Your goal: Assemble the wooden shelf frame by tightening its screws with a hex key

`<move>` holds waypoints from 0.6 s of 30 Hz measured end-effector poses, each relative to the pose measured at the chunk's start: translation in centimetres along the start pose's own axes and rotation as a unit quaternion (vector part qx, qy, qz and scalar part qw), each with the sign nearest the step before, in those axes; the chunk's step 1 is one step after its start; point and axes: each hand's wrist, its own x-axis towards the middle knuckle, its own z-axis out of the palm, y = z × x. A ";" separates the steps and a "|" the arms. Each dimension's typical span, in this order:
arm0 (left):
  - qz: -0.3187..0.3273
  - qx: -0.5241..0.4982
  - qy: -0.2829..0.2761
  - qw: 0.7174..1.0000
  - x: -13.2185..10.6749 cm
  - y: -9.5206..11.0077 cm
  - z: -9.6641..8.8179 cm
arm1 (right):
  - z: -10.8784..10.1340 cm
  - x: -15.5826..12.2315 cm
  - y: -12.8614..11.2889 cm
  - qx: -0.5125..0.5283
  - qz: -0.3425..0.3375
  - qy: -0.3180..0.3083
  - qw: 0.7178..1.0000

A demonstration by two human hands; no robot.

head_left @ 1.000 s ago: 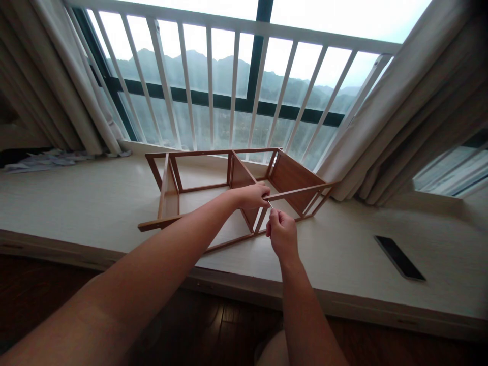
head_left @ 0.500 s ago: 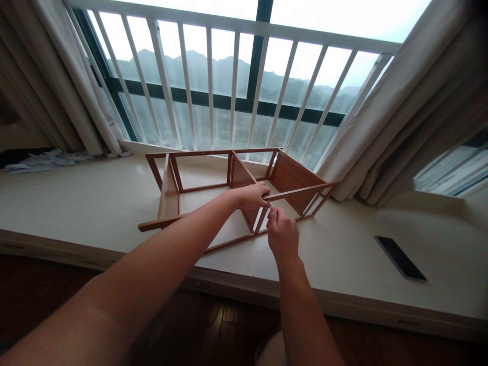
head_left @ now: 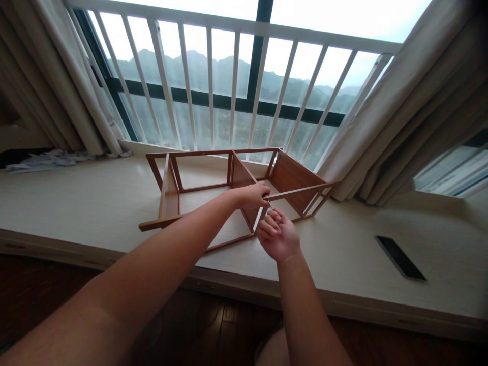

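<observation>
A brown wooden shelf frame (head_left: 171, 199) lies on its side on the pale window ledge, its panels standing between long bars. My left hand (head_left: 253, 195) is closed round the frame's upper front bar, near the middle panel's joint. Just below and to the right, my right hand (head_left: 277, 233) is closed with its curled fingers turned upward. It pinches a thin metal tool (head_left: 270, 204) that looks like a hex key, whose far end meets the bar beside my left fingers. The tool's near end is hidden in the right hand.
A dark phone (head_left: 399, 257) lies on the ledge at the right. Behind the frame stands a white railing (head_left: 209, 86) before the window. Beige curtains (head_left: 366, 168) hang at both sides. White papers or cloth (head_left: 49, 160) lie at the far left. The ledge drops to a dark floor.
My right hand has rotated at the wrist, from back of the hand up to fingers turned up, still gripping the tool. The left hand and the frame have stayed in place.
</observation>
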 end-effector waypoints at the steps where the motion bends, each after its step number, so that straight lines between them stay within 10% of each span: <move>1: 0.000 -0.001 0.000 1.000 0.0 0.0 0.0 | 0.0 -0.2 -0.2 0.014 0.001 -0.006 1.000; 10: 0.006 -0.008 0.005 1.000 0.1 -0.1 0.2 | -0.1 -0.1 0.4 0.081 0.040 -0.007 0.996; 18: 0.013 -0.009 0.006 1.000 0.3 -0.5 0.3 | -0.1 0.4 1.6 -0.208 -0.080 0.150 0.963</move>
